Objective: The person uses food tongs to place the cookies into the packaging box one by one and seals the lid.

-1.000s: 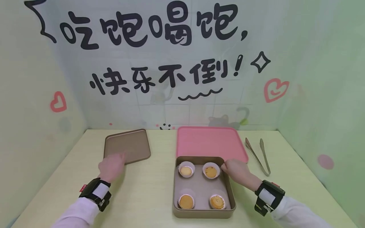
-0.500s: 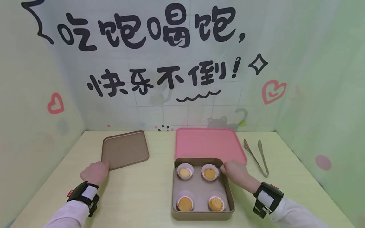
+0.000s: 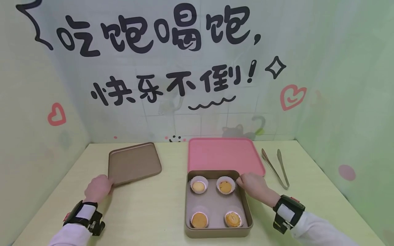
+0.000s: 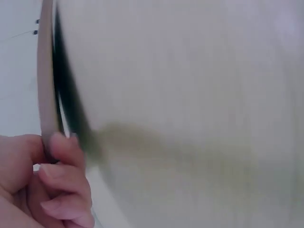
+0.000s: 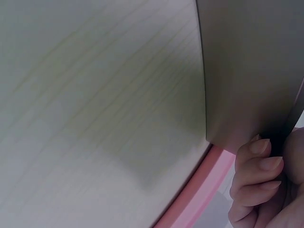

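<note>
The left hand (image 3: 98, 188) pinches the near left corner of a brown-grey rectangular lid (image 3: 133, 163). In the left wrist view, thumb and fingers close on the lid's edge (image 4: 46, 80), and a dark gap shows beneath it, so this side is raised off the table. A matching deep rectangular tin (image 3: 219, 233) stands in front of the body, holding several small tarts in white paper cups, one near each corner. At its far right corner, the right hand (image 3: 253, 186) grips the wall; in the right wrist view its fingers (image 5: 259, 166) curl against the tin's outer side.
Behind the tin lies a pink tray (image 3: 223, 153), its near edge close to the tin. Metal tongs (image 3: 278, 171) lie spread to the right of it. A printed cloth backdrop (image 3: 184, 126) closes off the table (image 3: 144, 212) at the back and sides.
The left hand has moved left and nearer, from over the lid to its near left corner, and now pinches it. That corner has lifted slightly. The right hand keeps its hold.
</note>
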### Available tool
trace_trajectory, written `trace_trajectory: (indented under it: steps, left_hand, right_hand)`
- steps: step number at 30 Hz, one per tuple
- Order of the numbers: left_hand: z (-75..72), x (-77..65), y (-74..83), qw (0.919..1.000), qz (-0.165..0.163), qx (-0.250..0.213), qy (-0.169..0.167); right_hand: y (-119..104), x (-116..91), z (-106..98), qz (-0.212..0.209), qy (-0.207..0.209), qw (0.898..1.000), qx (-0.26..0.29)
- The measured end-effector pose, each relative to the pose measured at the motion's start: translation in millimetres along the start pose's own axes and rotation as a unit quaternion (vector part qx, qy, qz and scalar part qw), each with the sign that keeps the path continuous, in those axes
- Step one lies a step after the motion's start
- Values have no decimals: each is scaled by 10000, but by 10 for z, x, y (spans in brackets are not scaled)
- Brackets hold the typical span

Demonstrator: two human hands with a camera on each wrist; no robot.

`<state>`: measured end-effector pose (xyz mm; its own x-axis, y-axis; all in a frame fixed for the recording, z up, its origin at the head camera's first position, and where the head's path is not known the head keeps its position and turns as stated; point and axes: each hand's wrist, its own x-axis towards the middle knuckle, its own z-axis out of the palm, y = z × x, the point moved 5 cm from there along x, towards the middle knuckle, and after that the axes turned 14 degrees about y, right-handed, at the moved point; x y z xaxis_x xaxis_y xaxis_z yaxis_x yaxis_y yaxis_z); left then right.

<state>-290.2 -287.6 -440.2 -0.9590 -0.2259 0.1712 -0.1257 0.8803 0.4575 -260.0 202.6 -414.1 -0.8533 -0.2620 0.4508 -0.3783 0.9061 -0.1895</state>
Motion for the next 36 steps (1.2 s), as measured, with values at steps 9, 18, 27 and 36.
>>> trace_trajectory:
  steps: [9, 18, 27, 36]
  left_hand:
    - [-177, -16, 454, 9892, -11, -1410, 397]
    - [-78, -202, 1281, 9779, 125, -1981, 652]
    - [235, -467, 2008, 9647, 564, -2460, 752]
    - [349, -623, 2256, 9592, 724, -2622, 773]
  right_hand:
    - [13, 10, -8, -149, 27, 9998, -123]
    - [0, -4, 10, -500, 32, 9985, -227]
    - [14, 6, 13, 48, 123, 9999, 34]
    - [157, 84, -68, 723, -404, 9916, 995]
